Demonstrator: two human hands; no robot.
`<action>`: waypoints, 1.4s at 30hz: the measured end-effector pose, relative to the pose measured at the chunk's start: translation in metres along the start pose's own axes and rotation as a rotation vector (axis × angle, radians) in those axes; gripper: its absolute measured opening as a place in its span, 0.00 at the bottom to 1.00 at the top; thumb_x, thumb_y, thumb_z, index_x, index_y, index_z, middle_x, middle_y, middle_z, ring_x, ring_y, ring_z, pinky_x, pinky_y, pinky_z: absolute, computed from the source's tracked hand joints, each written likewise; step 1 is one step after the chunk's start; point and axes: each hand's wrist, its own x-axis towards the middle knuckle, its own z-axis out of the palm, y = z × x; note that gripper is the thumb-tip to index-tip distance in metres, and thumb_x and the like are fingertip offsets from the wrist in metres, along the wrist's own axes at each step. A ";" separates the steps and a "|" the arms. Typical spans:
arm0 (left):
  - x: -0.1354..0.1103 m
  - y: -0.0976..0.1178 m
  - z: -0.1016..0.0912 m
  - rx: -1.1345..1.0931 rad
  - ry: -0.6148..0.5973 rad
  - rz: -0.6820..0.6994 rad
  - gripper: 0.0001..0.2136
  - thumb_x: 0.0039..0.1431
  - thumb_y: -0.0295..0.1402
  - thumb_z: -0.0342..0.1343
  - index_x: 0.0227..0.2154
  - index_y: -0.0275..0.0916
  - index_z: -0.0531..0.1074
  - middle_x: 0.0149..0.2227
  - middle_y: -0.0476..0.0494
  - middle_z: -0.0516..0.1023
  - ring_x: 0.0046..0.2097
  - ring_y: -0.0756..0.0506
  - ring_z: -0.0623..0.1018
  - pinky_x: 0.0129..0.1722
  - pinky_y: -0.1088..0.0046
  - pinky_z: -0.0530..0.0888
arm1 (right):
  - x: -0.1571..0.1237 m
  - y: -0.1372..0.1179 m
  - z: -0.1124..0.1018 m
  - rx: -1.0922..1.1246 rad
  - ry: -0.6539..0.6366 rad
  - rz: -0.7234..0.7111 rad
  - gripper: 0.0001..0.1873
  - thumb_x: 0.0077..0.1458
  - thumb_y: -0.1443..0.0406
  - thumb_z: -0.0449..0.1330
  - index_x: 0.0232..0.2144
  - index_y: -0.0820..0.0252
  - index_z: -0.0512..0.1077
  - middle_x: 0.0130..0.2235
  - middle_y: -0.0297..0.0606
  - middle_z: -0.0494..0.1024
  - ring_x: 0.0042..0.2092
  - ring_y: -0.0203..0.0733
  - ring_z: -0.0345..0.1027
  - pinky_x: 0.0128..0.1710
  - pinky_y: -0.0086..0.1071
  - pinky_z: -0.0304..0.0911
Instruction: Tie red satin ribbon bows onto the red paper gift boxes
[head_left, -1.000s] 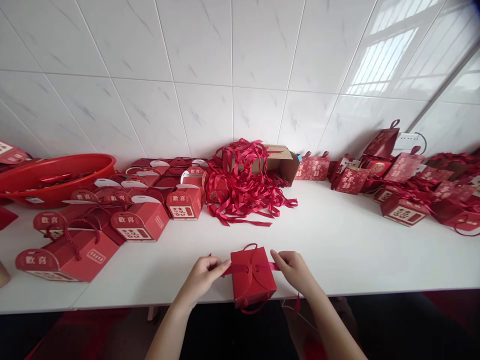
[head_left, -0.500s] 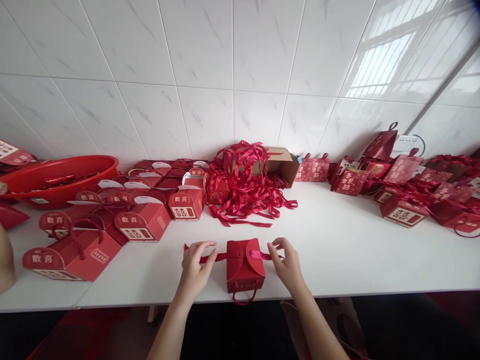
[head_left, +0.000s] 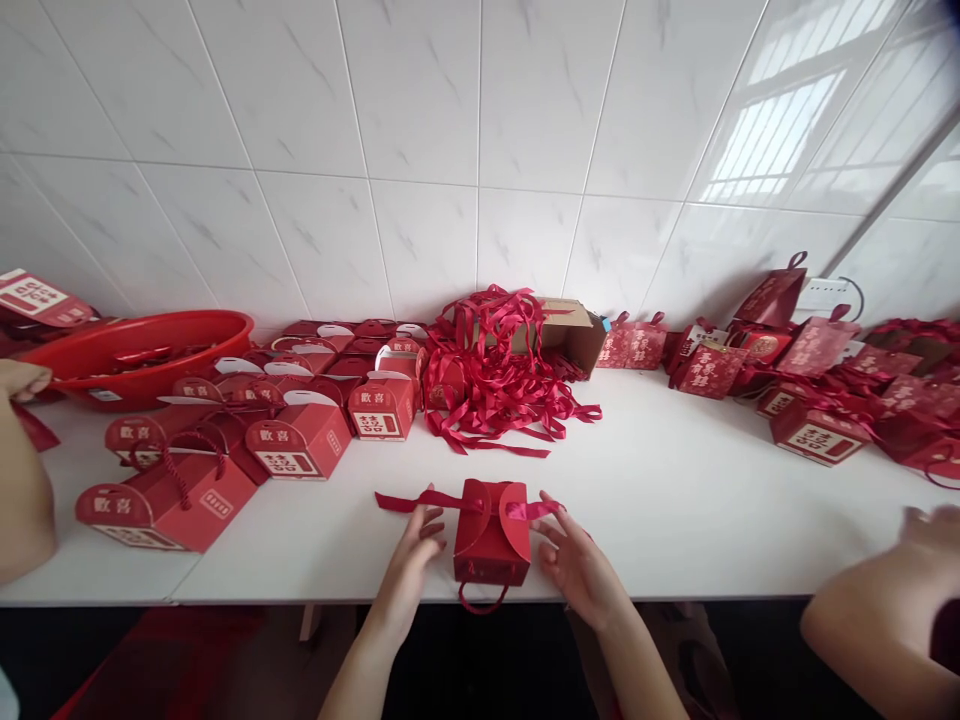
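A small red gift box (head_left: pixel 491 535) with a cord handle stands at the front edge of the white table (head_left: pixel 675 500). A red ribbon (head_left: pixel 409 499) runs through its top and sticks out on both sides. My left hand (head_left: pixel 416 550) lies beside the box's left face, fingers spread and open, just under the ribbon's left end. My right hand (head_left: pixel 577 560) is open to the right of the box, fingertips near the ribbon's right end. Neither hand grips anything.
A heap of red ribbons (head_left: pixel 495 385) spills from a cardboard box (head_left: pixel 574 330) behind. Several red handled boxes (head_left: pixel 300 440) and a red basin (head_left: pixel 135 350) sit left; more red boxes (head_left: pixel 814 435) right. Other people's arms enter at left (head_left: pixel 22 490) and right (head_left: pixel 885 610).
Both my hands have let go of the ribbon ends and opened beside the box. Another person's arm has come into view at the right, and the left person's arm has moved further in.
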 end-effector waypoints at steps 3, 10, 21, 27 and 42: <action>0.010 0.015 -0.001 -0.537 0.060 -0.100 0.16 0.54 0.27 0.51 0.45 0.37 0.73 0.41 0.40 0.77 0.43 0.45 0.78 0.43 0.69 0.76 | 0.008 -0.002 0.001 0.213 0.085 -0.081 0.18 0.50 0.54 0.65 0.43 0.52 0.73 0.34 0.31 0.73 0.27 0.27 0.63 0.26 0.22 0.62; 0.012 0.047 -0.003 -0.729 0.306 0.010 0.10 0.61 0.26 0.50 0.32 0.35 0.77 0.33 0.45 0.79 0.35 0.51 0.78 0.33 0.76 0.76 | 0.001 -0.034 0.010 0.170 0.303 -0.459 0.11 0.44 0.57 0.70 0.29 0.57 0.78 0.43 0.33 0.75 0.33 0.29 0.67 0.32 0.24 0.69; 0.011 0.083 0.012 -0.504 0.153 0.353 0.12 0.42 0.36 0.70 0.31 0.38 0.80 0.29 0.49 0.79 0.35 0.51 0.76 0.36 0.76 0.74 | -0.006 -0.073 0.042 -0.374 0.273 -0.756 0.17 0.54 0.52 0.61 0.37 0.59 0.78 0.37 0.39 0.78 0.39 0.39 0.70 0.44 0.37 0.68; 0.017 0.133 0.036 -0.218 -0.157 0.532 0.10 0.48 0.38 0.66 0.31 0.37 0.81 0.29 0.45 0.80 0.38 0.46 0.77 0.45 0.70 0.72 | -0.006 -0.108 0.089 -0.663 0.023 -0.939 0.14 0.54 0.56 0.61 0.37 0.58 0.77 0.36 0.38 0.79 0.38 0.42 0.71 0.39 0.35 0.66; 0.008 0.160 0.071 0.094 -0.350 0.712 0.14 0.61 0.42 0.53 0.34 0.38 0.79 0.34 0.42 0.80 0.39 0.44 0.78 0.41 0.68 0.73 | -0.011 -0.118 0.130 -0.584 -0.260 -0.776 0.13 0.56 0.57 0.60 0.29 0.60 0.77 0.24 0.33 0.73 0.26 0.33 0.67 0.31 0.30 0.66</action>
